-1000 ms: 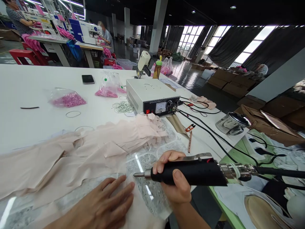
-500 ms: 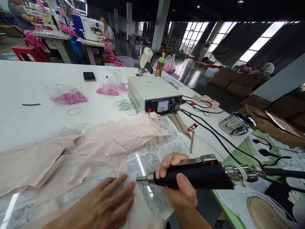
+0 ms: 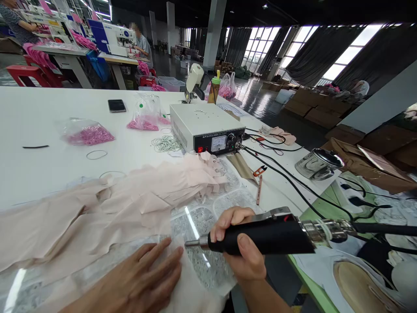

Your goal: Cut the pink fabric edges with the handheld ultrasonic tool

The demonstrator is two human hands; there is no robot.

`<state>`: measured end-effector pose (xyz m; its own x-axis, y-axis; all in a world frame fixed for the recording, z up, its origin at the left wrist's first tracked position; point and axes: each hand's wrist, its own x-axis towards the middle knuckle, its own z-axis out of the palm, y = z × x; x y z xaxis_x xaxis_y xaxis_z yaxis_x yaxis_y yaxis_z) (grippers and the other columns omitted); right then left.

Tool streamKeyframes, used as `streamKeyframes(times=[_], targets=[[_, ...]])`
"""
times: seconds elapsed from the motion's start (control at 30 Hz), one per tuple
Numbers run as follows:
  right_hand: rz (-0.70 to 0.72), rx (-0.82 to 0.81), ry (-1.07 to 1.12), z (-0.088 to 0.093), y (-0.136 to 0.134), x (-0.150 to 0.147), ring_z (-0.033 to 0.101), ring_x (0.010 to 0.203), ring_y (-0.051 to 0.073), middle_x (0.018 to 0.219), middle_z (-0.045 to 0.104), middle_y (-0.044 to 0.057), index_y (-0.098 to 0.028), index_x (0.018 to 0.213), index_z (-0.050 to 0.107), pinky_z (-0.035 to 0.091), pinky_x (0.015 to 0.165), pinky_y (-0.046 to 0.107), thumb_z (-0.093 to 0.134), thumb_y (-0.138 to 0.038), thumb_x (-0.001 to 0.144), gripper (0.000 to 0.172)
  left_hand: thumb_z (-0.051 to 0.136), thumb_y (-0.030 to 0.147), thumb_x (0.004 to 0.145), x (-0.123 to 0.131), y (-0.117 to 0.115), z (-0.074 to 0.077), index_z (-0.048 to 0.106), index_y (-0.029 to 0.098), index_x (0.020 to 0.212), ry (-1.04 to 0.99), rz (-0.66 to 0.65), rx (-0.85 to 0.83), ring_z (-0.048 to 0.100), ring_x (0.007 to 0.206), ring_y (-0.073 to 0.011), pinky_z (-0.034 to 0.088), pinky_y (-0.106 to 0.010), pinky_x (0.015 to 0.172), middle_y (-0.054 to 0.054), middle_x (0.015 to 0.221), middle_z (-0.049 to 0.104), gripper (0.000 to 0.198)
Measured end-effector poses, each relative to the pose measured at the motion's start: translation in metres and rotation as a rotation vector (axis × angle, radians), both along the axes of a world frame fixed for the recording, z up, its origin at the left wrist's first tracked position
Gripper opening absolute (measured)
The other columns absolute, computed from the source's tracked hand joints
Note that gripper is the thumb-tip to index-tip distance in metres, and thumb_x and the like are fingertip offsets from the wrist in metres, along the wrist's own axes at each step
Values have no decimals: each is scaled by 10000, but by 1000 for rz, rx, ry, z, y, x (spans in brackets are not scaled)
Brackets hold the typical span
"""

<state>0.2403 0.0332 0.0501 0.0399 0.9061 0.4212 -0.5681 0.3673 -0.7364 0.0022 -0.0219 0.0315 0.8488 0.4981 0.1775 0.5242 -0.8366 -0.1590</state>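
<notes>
My left hand (image 3: 137, 274) lies flat with fingers stretched out, pressing a thin pale pink piece of fabric (image 3: 192, 289) onto a glossy speckled grey board (image 3: 203, 256). Wrapped around a black handheld ultrasonic welder (image 3: 273, 237), my right hand (image 3: 249, 261) keeps it almost level. The welder's narrow metal tip (image 3: 192, 244) points left and sits at the fabric, close beside my left fingertips; whether it touches is unclear. Behind both hands, more pale pink fabric (image 3: 140, 191) with ruffled edges is spread in folds. A thick black cable runs right from the welder.
A cream control box (image 3: 205, 119) stands behind the fabric, its black cables crossing the table's right side. Small snips (image 3: 259, 171), a pencil (image 3: 259, 190) and a lidded steel cup (image 3: 317, 164) are there too. Bags of pink bits (image 3: 89, 132) and elastic loops (image 3: 165, 144) lie left.
The view has shifted slightly, so most things appear a little further left. My hands, the welder and the fabric keep nearly the same positions relative to one another.
</notes>
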Motion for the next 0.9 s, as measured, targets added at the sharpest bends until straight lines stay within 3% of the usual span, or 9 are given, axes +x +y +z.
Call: streamKeyframes(times=[0.07,0.23,0.37,0.53,0.73,0.9], targets=[[11,-11,-2,0,-3,5,583,585,104,824,588,-2,-240,941,627,559,558,272,651,-361,867,144,540,369,1006,0,-2,-1,576,274,1379,-10,38,-14,413,1412,-286,429,-373,1080,22,1562,439,386],[10,-15,-20,1,-8,11,582,577,116,824,585,1,-254,950,618,553,541,281,637,-377,870,148,526,188,948,-3,3,5,524,229,1436,60,-74,16,455,1387,-296,480,-363,1029,-37,1572,423,490],[29,-14,-10,1,-9,8,586,567,117,823,581,0,-255,952,618,556,538,286,642,-368,866,144,498,129,893,-3,5,7,529,209,1432,84,-76,59,468,1372,-330,507,-402,990,-56,1561,437,545],[20,-5,50,-3,-9,1,581,567,98,816,589,-3,-249,957,624,552,538,249,638,-356,866,141,510,186,916,-3,7,8,539,211,1421,125,-108,118,491,1350,-333,529,-401,950,-61,1558,441,506],[7,1,-15,-7,-9,2,589,551,109,811,597,-5,-261,939,607,552,520,264,631,-368,873,128,480,218,963,1,5,8,608,247,1346,13,-58,107,497,1345,-293,503,-373,982,-10,1504,516,405],[14,27,-30,-7,-7,1,593,556,110,804,603,-8,-268,948,596,544,531,263,617,-357,884,110,550,271,964,-3,6,0,554,236,1410,47,-78,99,491,1364,-296,501,-369,1016,-46,1554,448,448]])
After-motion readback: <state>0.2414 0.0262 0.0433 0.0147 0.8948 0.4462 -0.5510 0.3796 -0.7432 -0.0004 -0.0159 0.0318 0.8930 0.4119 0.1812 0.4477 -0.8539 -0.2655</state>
